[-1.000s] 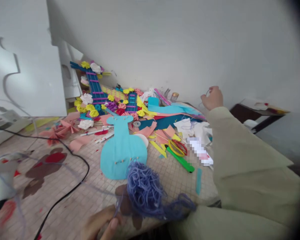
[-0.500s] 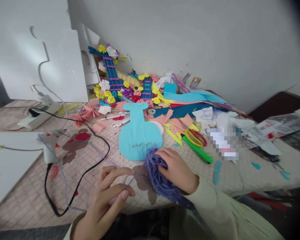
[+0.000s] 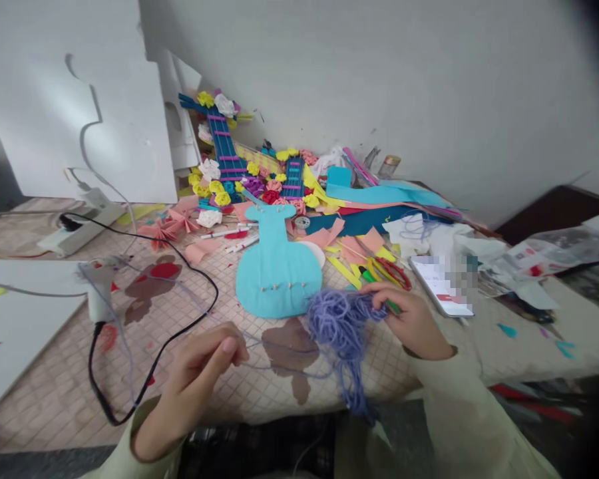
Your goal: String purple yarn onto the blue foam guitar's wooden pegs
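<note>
A loose bundle of purple yarn [image 3: 337, 326] hangs over the table's front part, its lower strands dangling near the edge. My right hand [image 3: 412, 319] is closed on the bundle's right end. My left hand [image 3: 204, 362], fingers curled together, grips a yarn strand that runs across to the bundle. Between and beyond the hands lies a light blue guitar-shaped cutout [image 3: 279, 273] with small pegs in a row on its body and more on its head. The bundle's upper edge is close to the cutout's lower right side.
At the left are a white glue gun [image 3: 98, 293] with a looping black cord, a power strip [image 3: 80, 229] and a white board [image 3: 24, 332]. Decorated paper guitars [image 3: 224, 146] stand behind. Scissors [image 3: 387, 271], paper scraps and a phone [image 3: 439, 286] lie to the right.
My right hand has moved right with the yarn bundle, which now spreads out more loosely. My left hand has drawn slightly left and its fingers have closed up.
</note>
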`<state>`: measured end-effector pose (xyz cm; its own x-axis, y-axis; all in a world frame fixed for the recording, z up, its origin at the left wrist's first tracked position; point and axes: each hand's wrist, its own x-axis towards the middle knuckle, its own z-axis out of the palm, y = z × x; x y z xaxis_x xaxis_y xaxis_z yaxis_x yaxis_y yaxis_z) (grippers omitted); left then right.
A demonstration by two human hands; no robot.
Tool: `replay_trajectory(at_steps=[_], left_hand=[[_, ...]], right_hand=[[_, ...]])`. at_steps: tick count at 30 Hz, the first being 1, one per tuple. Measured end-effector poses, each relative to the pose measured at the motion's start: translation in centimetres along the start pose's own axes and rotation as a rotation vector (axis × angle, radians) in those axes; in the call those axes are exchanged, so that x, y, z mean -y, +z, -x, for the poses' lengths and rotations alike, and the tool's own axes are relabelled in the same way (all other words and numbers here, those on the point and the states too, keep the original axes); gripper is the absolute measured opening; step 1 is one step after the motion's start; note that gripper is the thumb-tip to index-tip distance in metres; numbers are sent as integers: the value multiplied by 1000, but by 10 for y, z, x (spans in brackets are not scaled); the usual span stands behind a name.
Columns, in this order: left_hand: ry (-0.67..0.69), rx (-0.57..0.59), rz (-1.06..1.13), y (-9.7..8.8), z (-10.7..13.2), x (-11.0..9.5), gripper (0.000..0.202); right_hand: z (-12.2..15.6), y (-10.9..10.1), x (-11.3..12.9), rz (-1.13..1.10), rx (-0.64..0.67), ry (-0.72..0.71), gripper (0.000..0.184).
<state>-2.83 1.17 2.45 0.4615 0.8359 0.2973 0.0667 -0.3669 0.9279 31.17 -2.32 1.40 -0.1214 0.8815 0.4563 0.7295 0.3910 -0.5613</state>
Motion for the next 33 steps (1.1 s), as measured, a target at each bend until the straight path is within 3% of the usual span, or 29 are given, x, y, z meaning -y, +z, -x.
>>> replay_trajectory(at_steps=[3, 6, 7, 9, 11, 12, 15, 17, 20, 25, 28, 33], left_hand=[[28, 65, -46, 7, 0, -2, 27], [49, 140, -30, 16, 0, -6, 28], [55, 162, -23, 19, 0, -7, 28], [64, 189, -9, 25, 0, -11, 29], [74, 214, 14, 27, 1, -15, 29], [82, 235, 24, 27, 2, -18, 29], [95, 315, 36, 19, 5, -25, 27], [92, 321, 41, 10, 6, -27, 28], [70, 229, 25, -8, 7, -21, 32], [-63, 197, -67, -32, 7, -6, 28], [-100, 197, -184, -41, 4, -4, 18], [90, 112, -434, -37, -15, -22, 21]], right_hand=[[7, -6, -3, 128, -59, 21, 27], [13, 2, 33, 259, -296, 50, 26], [15, 10, 50, 265, -319, 46, 23], [17, 33, 79, 233, -141, 8, 33], [19, 61, 93, 261, 43, 60, 58], [20, 73, 93, 272, 59, 97, 61], [21, 87, 73, 235, -52, 216, 41], [22, 77, 56, 132, -158, 292, 36], [23, 48, 41, -71, -258, 371, 29], [13, 13, 46, -187, -416, 286, 28], [-8, 1, 59, -147, -397, 186, 27], [-37, -6, 77, -113, -317, 89, 22]])
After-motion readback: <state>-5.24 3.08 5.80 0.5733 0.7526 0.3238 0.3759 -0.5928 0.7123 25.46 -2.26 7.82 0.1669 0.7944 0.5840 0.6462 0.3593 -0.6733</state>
